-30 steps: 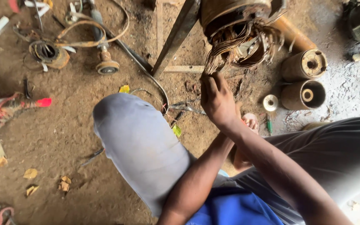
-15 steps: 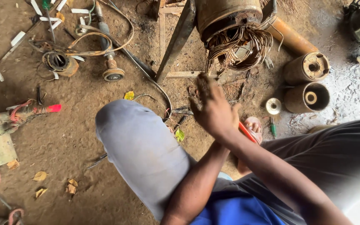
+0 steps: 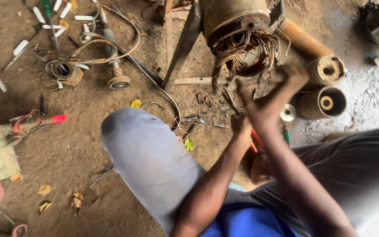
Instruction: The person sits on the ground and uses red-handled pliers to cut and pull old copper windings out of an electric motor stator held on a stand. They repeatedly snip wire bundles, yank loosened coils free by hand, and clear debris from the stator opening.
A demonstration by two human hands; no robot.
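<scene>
While our right hand pinches frayed copper windings of rusty cylindrical motor stator, left hand below, grip unclear.

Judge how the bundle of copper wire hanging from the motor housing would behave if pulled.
The copper wire bundle would probably bend and spring rather than hold stiff: its strands hang loose and frayed. It likely snags, since the loops tangle together. The rusty motor housing looks heavy and would probably stay put.

A rough motor-repair workshop with a bare dirt floor, shown by the opened motor housing spilling copper windings, rusty cylindrical rotors, loose cables and scattered metal parts.
</scene>
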